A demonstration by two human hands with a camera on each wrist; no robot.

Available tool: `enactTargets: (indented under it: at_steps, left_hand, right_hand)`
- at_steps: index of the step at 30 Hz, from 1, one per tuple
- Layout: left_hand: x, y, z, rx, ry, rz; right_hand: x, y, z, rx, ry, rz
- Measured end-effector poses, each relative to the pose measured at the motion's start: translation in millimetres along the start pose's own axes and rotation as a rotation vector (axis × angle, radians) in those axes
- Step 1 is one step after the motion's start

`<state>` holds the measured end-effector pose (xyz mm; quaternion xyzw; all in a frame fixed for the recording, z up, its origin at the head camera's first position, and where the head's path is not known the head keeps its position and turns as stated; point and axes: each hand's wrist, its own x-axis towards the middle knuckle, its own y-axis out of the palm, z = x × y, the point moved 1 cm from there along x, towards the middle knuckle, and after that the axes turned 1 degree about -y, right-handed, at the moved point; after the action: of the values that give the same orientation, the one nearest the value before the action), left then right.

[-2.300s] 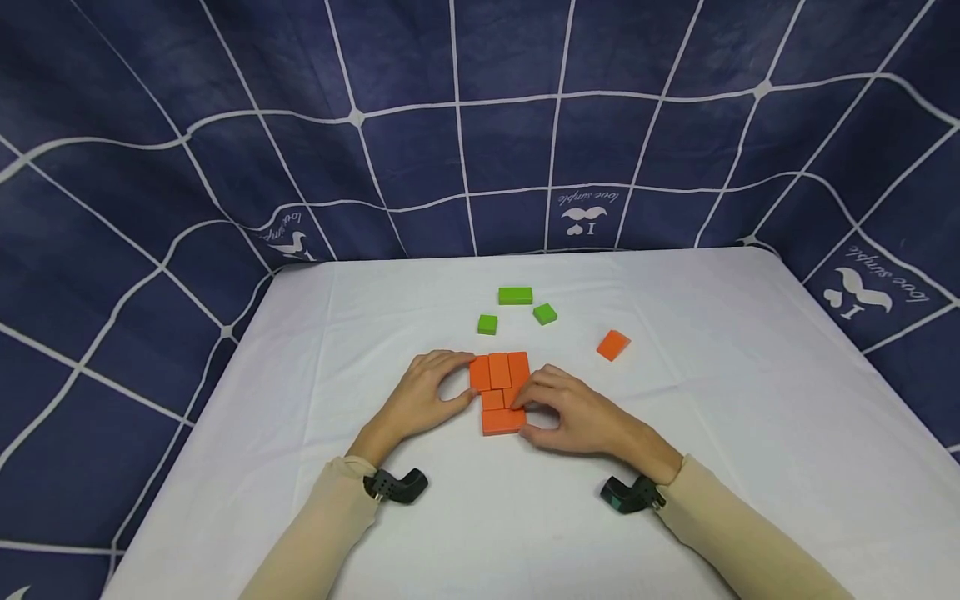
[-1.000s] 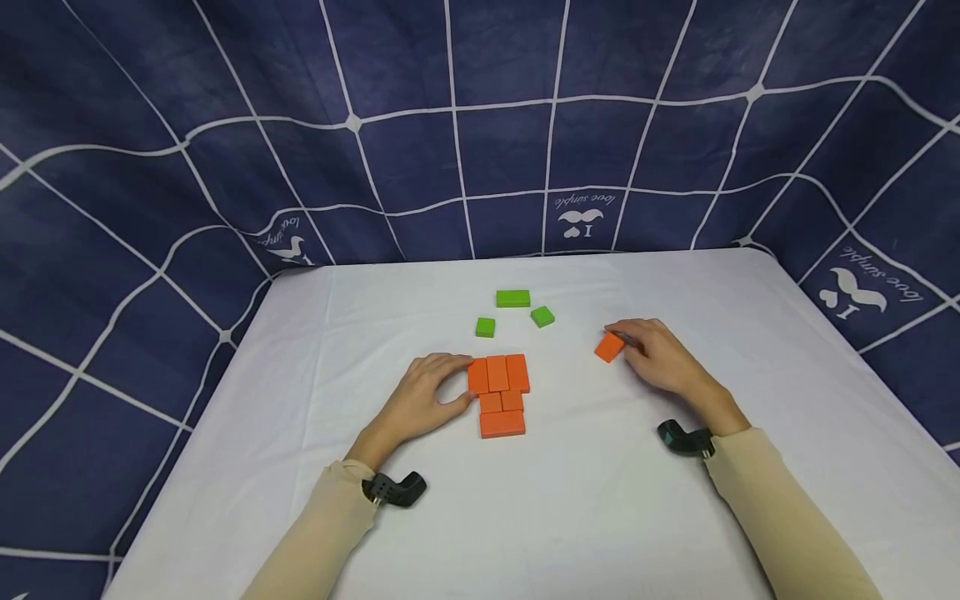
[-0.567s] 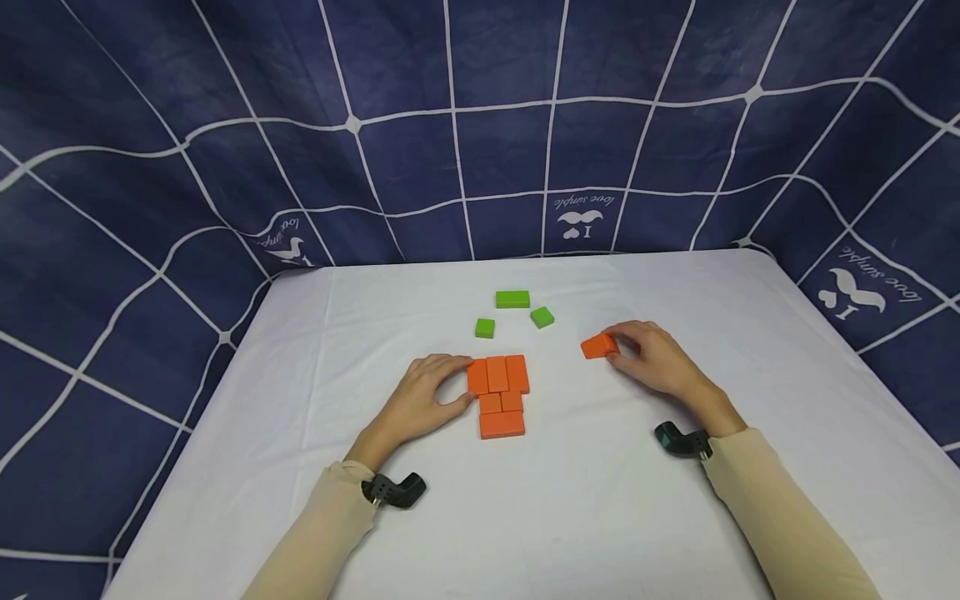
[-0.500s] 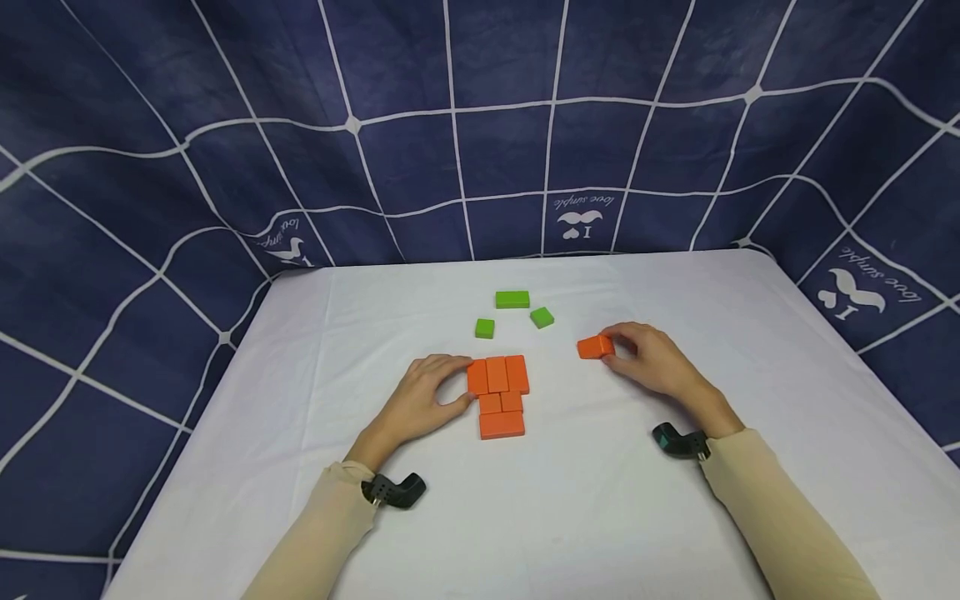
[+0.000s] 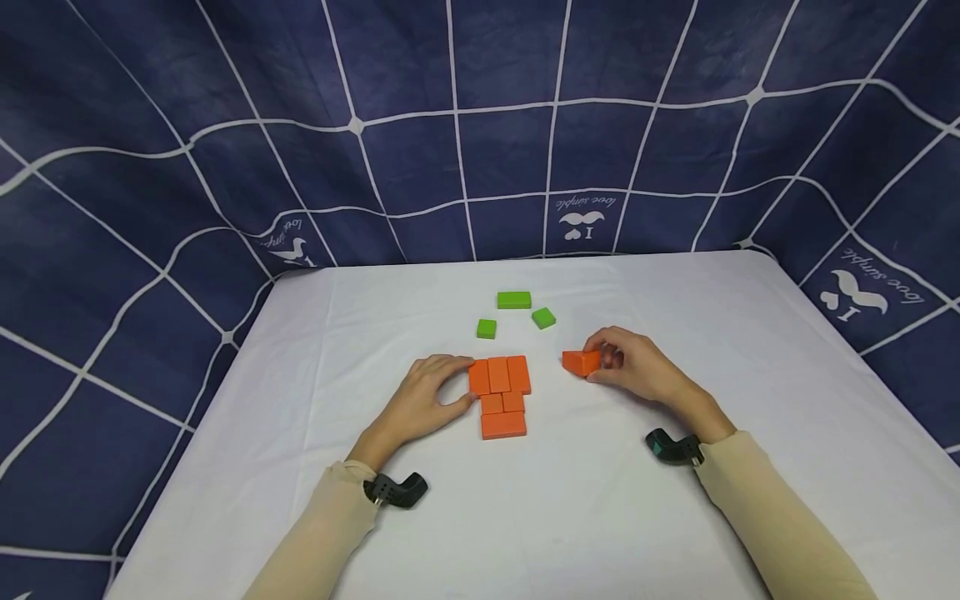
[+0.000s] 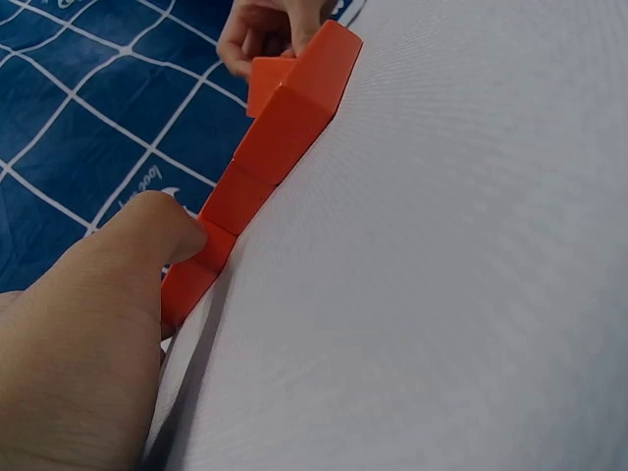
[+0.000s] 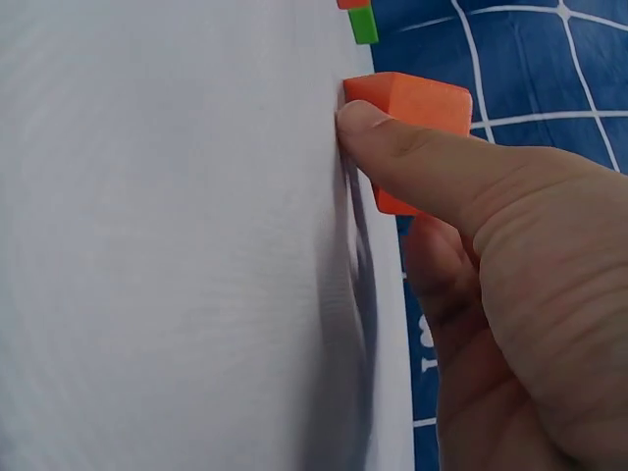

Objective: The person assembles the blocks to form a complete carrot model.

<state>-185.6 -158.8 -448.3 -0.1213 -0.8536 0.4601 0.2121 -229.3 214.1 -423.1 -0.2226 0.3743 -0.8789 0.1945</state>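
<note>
In the head view, several orange blocks (image 5: 498, 375) lie flat together: three upright on top, two small ones below, a wider one at the bottom. My left hand (image 5: 423, 400) holds the top-left block (image 5: 478, 377) between thumb and index finger, at its near and far ends. The left wrist view shows that thumb (image 6: 182, 231) against the orange row. Farther right, my right hand (image 5: 633, 362) pinches a loose orange block (image 5: 580, 362) between thumb and fingers. Its block (image 7: 427, 103) looks tilted in the right wrist view, and I cannot tell if it touches the cloth.
Three green blocks lie beyond the orange group: a long one (image 5: 513, 300), a small one (image 5: 487, 329) and a turned one (image 5: 543, 318). White cloth (image 5: 570, 517) covers the table. A dark blue curtain (image 5: 502, 150) with white lines stands behind and at the sides.
My right hand left the orange group, took hold of the loose orange block at the right, tipped it and brought it left and nearer. My left hand has stayed at the group.
</note>
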Motion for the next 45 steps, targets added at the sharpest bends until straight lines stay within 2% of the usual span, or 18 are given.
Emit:
enactTargets:
  at_steps: [6, 9, 18, 24, 36, 45]
  left_hand:
    - [0.6, -0.9, -0.9, 0.002, -0.001, 0.001]
    - [1.1, -0.7, -0.7, 0.002, 0.001, -0.002]
    - [0.6, 1.0, 0.6, 0.004, 0.002, -0.006]
    - [0.8, 0.9, 0.0, 0.007, 0.002, -0.005]
    - [0.8, 0.9, -0.5, 0.008, -0.002, 0.002]
    - [0.7, 0.9, -0.3, 0.006, 0.004, 0.001]
  right_hand:
    - [0.7, 0.1, 8.0, 0.074, 0.031, 0.082]
    - [0.7, -0.5, 10.3, 0.100, 0.019, 0.104]
    - [0.0, 4.1, 14.2, -0.014, -0.022, 0.093]
    - [2.1, 9.7, 27.7, -0.027, -0.026, 0.086]
    - [2.8, 28.7, 65.2, -0.053, -0.175, 0.074]
    - [-2.0, 48.1, 88.6, -0.008, -0.273, 0.134]
